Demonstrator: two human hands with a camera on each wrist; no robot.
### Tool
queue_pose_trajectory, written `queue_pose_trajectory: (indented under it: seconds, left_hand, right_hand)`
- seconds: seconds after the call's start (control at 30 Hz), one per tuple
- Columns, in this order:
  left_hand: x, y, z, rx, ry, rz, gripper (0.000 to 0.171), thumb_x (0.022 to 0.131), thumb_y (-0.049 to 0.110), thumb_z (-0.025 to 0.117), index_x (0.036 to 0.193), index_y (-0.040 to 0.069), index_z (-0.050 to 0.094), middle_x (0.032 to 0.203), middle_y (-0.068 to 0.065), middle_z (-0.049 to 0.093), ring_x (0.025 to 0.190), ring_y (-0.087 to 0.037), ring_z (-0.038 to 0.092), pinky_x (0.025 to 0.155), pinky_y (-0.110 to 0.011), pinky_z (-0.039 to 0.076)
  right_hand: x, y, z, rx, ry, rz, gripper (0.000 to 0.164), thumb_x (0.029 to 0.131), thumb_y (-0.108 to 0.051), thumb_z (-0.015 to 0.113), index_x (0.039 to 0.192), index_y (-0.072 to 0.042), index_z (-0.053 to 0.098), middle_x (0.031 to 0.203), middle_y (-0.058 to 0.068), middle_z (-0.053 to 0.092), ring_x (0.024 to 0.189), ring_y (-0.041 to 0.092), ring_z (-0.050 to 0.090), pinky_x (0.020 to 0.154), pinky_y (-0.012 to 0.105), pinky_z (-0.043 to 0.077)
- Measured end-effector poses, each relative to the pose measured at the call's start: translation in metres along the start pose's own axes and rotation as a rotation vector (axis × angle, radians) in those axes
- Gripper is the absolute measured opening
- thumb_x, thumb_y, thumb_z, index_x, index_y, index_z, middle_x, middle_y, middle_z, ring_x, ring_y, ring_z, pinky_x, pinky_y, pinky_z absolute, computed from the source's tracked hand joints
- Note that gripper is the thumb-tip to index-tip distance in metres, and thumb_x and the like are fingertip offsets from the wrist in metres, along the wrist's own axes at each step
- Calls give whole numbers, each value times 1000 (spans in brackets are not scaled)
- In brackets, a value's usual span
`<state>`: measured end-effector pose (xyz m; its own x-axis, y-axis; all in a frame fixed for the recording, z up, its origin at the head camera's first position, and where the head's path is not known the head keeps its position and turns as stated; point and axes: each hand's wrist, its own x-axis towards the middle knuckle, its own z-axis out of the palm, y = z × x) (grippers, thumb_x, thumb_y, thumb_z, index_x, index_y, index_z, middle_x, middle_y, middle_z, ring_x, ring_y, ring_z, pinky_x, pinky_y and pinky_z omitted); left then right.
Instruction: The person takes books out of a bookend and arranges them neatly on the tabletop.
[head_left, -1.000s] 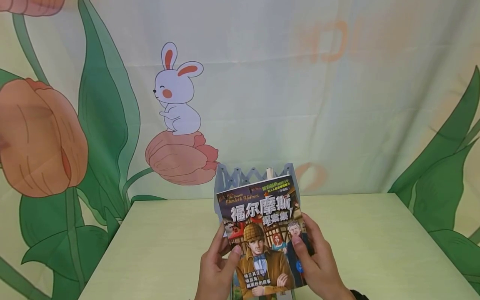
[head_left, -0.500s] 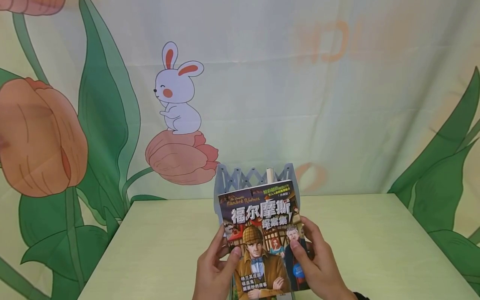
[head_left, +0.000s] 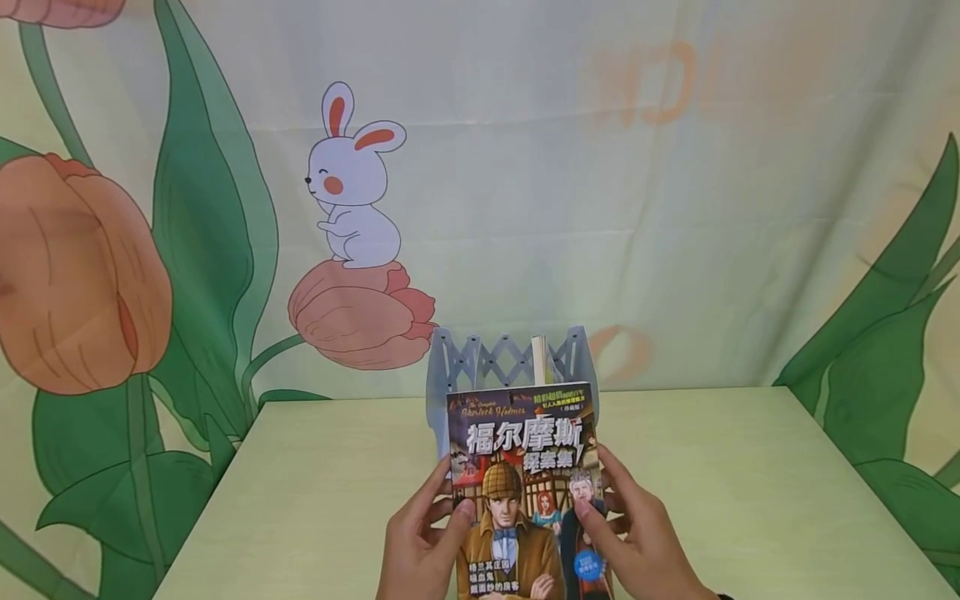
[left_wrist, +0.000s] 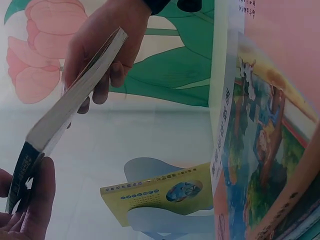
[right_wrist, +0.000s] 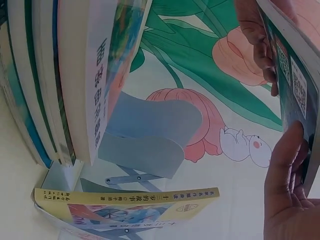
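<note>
Both hands hold a paperback Sherlock Holmes book [head_left: 525, 500], cover facing me and almost straight. My left hand [head_left: 427, 533] grips its left edge, thumb on the cover and fingers behind. My right hand [head_left: 641, 533] grips the right edge the same way. In the left wrist view the book's page block [left_wrist: 75, 97] shows side-on between the hands. Dark back-cover areas with a printed code appear on the book [right_wrist: 295, 85] in the right wrist view. Beyond it stands a blue-grey expandable book rack [head_left: 442, 367], partly hidden by the book.
A thin yellow book [right_wrist: 135, 197] stands in the rack, its pale top edge [head_left: 538, 358] showing in the head view. Several books [right_wrist: 75, 80] stand close together nearer the wrists. The pale table [head_left: 315, 492] extends to both sides, with a printed curtain [head_left: 510, 208] behind.
The book has come down a little toward me and turned from a slight tilt to nearly straight. Both hands moved with it and kept their grip; more of the rack shows.
</note>
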<state>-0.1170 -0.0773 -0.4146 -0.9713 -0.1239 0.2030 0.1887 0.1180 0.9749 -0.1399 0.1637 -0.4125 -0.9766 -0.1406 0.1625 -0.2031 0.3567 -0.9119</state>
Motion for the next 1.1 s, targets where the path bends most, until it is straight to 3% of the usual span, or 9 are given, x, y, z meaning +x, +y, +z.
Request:
queue_pose_trajectory:
  seconds: [0.2, 0.47, 0.87, 1.1]
  left_hand:
    - [0, -2, -3, 50, -4, -61, 57, 92, 14, 68, 145, 7, 48, 114, -19, 62, 92, -8, 71, 67, -24, 58]
    - [0, -5, -4, 79, -12, -124, 57, 90, 11, 68, 144, 7, 50, 110, -16, 60, 84, -5, 69, 63, -24, 56]
    - [1, -17, -7, 129, -57, -192, 59, 90, 22, 70, 144, 8, 50, 109, -15, 62, 78, -7, 66, 62, -23, 55]
    - [-1, -25, -9, 128, -70, -209, 59, 90, 20, 70, 143, 3, 50, 104, -14, 61, 74, -4, 66, 61, -23, 56]
  right_hand:
    - [-2, 2, 0, -4, -35, 37, 64, 97, -24, 62, 153, -14, 33, 109, 9, 66, 83, 6, 70, 66, 24, 56]
    - [-3, 9, -2, -1, -119, 59, 66, 97, -23, 61, 154, -11, 30, 111, 11, 63, 90, 7, 71, 69, 23, 56]
    - [-2, 21, 1, 15, -162, 116, 68, 98, -24, 61, 155, -9, 27, 107, 12, 56, 76, 6, 68, 63, 25, 55]
    - [-4, 27, 0, -18, -227, 77, 68, 99, -25, 59, 154, -4, 28, 109, 15, 59, 67, 5, 63, 56, 26, 51]
